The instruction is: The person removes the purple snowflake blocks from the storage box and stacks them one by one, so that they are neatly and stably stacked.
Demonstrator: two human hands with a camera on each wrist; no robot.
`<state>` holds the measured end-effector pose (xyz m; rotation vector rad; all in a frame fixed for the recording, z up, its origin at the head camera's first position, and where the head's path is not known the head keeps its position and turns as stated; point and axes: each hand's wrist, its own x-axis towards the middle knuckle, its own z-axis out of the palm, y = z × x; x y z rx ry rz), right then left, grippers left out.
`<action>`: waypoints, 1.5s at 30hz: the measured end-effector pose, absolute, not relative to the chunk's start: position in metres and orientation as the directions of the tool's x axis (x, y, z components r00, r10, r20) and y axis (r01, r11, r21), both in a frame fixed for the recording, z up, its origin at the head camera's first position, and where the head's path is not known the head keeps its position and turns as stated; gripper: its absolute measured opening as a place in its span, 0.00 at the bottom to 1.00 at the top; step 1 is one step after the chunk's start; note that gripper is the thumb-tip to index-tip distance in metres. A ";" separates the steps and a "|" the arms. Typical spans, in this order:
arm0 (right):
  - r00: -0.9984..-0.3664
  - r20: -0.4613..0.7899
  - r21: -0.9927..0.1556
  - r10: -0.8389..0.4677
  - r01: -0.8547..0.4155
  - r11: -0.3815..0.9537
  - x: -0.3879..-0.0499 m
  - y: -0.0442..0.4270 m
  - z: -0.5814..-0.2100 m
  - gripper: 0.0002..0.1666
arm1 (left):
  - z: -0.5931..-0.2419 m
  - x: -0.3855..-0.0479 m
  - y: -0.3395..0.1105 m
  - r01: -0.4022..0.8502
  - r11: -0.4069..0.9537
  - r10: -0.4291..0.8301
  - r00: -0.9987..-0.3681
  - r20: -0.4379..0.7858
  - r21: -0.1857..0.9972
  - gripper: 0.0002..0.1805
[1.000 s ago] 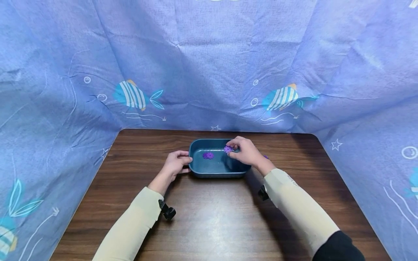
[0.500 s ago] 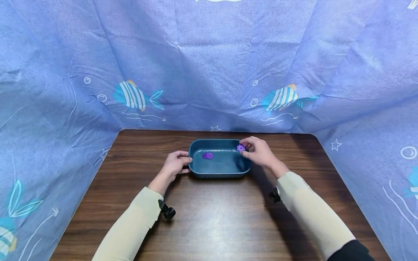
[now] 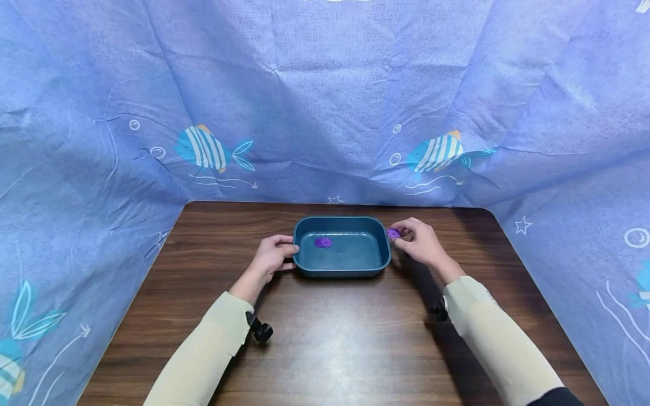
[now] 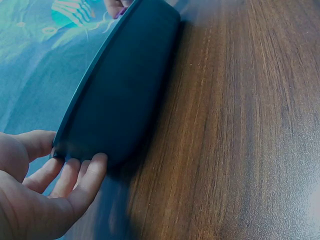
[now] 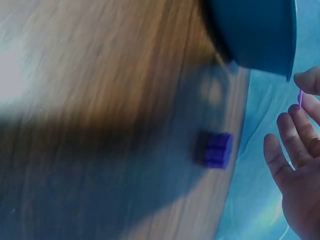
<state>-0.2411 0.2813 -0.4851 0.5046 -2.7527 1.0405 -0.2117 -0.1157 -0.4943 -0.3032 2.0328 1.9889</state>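
Note:
A dark teal rectangular plastic basin [image 3: 342, 271] sits on the table. My left hand [image 3: 272, 256] holds its left end, thumb at the rim and fingertips against the outer wall, as the left wrist view shows up close. My right hand [image 3: 420, 241], just beyond the right rim, pinches a purple flower-shaped disc [image 3: 393, 233] between thumb and fingers; edge-on, the disc [image 5: 300, 99] is a thin strip in the right wrist view. Inside the basin lie overlapping purple flower-shaped discs [image 3: 323, 242]. A short purple stack [image 5: 218, 150] stands on the table below the right hand, hidden in the head view.
The brown wood-grain table [image 3: 325, 338] reaches back to a blue cloth [image 3: 325, 113] printed with fish. More of that cloth hangs at both sides. A dark wrist camera [image 3: 260, 329] hangs from the left sleeve.
From over the basin, my right hand has moved right, past its right rim, still pinching the purple disc. The left hand, basin and discs inside stay in place.

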 end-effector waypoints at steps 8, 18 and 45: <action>-0.951 0.227 -0.635 -0.209 -0.307 0.709 -0.239 0.300 -0.496 0.17 | -0.494 -0.211 -0.116 -0.338 0.037 0.048 -0.939 -0.339 0.940 0.22; -0.970 0.181 -0.652 -0.165 -0.243 0.718 -0.237 0.321 -0.509 0.18 | -0.495 -0.211 -0.116 -0.332 0.034 0.050 -0.941 -0.334 0.943 0.22; -0.973 0.173 -0.529 -0.155 -0.225 0.818 -0.228 0.333 -0.523 0.18 | -0.494 -0.211 -0.116 -0.343 0.025 0.055 -0.937 -0.344 0.939 0.22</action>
